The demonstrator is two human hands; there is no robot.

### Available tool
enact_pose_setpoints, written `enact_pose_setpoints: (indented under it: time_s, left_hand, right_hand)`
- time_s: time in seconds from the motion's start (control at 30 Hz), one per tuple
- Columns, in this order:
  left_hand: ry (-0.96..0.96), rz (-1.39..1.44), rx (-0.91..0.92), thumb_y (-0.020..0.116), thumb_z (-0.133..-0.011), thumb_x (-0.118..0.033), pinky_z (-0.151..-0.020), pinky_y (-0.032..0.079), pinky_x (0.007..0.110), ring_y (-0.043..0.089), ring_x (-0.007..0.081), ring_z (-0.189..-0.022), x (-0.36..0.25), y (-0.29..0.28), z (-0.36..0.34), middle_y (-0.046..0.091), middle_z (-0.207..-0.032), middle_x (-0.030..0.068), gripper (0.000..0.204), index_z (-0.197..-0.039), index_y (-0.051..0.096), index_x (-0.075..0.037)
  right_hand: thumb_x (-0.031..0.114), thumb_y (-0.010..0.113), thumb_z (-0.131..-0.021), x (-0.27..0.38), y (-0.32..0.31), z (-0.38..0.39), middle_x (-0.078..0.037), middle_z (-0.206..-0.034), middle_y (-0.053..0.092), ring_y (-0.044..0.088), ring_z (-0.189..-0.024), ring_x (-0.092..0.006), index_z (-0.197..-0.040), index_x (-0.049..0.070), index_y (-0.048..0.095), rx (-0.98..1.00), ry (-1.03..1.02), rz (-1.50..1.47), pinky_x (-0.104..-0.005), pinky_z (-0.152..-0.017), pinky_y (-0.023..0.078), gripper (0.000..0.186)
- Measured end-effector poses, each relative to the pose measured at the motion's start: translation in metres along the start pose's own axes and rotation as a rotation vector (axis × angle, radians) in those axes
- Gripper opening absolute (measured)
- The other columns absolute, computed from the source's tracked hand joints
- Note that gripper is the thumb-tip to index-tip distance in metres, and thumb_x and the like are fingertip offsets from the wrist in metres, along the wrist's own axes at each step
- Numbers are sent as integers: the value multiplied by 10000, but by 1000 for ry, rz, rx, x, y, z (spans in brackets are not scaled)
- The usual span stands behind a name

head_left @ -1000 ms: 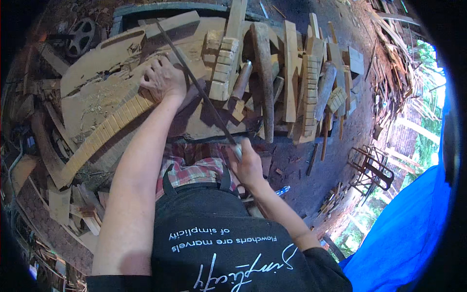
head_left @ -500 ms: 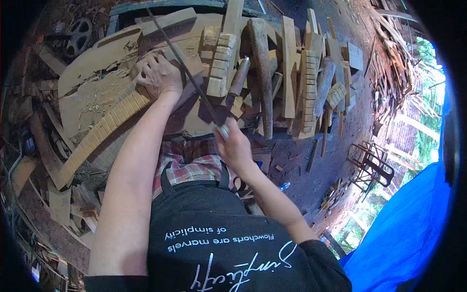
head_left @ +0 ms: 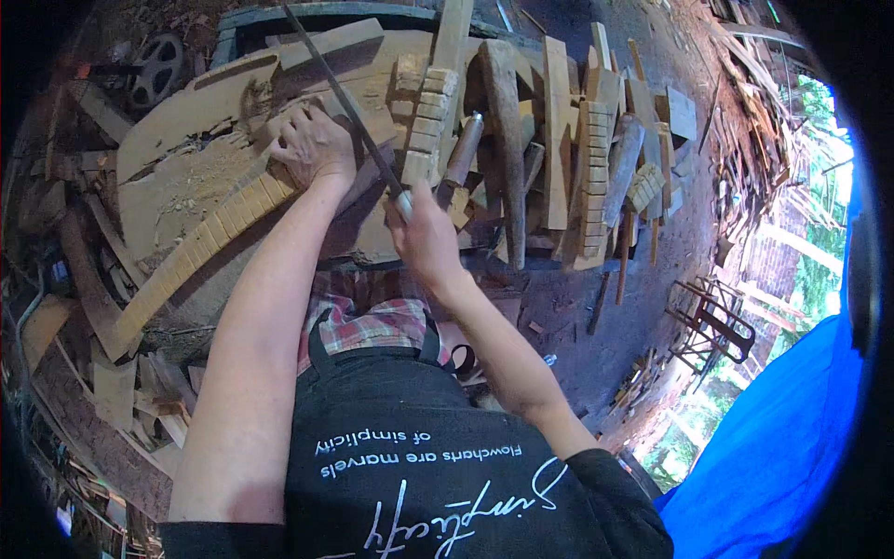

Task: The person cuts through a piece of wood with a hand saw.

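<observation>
My right hand [head_left: 426,235] is wrapped around the pale handle of a handsaw with a long, narrow dark blade [head_left: 346,101]. The blade slants away to the far left, just right of my left hand; its teeth are too fine to make out. My left hand [head_left: 315,149] presses down with bent fingers on the upper end of a curved wooden piece [head_left: 207,240], marked with evenly spaced lines across its face. That piece sweeps down to the near left. Beneath my left palm the wood is hidden, and I cannot tell whether the blade touches it.
A worn wooden bench slab [head_left: 154,200] carries sawdust and offcuts. Right of the saw lie notched wooden blocks [head_left: 593,177], a thick wooden club [head_left: 503,140] and a tool with a wooden handle [head_left: 463,154]. A metal frame [head_left: 712,317] stands on the floor at right.
My right hand has moved away from my body and slightly left, carrying the saw's handle along. My left hand stays on the curved wooden piece.
</observation>
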State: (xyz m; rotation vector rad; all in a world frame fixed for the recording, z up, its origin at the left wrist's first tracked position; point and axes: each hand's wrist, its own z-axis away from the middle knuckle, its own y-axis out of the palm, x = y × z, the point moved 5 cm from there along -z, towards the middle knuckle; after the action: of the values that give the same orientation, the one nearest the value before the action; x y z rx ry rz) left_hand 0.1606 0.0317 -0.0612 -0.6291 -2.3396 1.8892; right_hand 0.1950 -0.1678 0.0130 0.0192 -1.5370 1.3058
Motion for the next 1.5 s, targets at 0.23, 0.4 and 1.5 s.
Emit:
enact_pose_setpoints:
  time_s: [0.23,0.4,1.5]
  left_hand:
    - [-49,-18,-15,481,-824,-175,-817,287,438,530,236,-1015,6,-4,-1,623,-1013,34,214,-959,644,-147]
    - [16,18,25,471,-816,-191,-852,298,451,540,271,-986,-5,-10,-2,616,-994,90,213,-922,640,-114]
    - [-49,51,15,462,-855,-182,-824,299,428,526,237,-1012,3,3,-2,610,-1058,53,204,-951,635,-130]
  right_hand:
    - [171,632,-861,-18,-22,71,-242,-831,606,583,-792,-465,-1010,44,443,52,55,-14,-493,-606,460,272]
    - [157,641,-847,-12,-21,28,-239,-848,613,584,-812,-461,-1075,49,458,35,5,0,-477,-635,474,312]
    - [145,630,-852,-8,1,23,-241,-789,578,577,-756,-451,-977,38,431,-32,-26,-14,-486,-600,455,258]
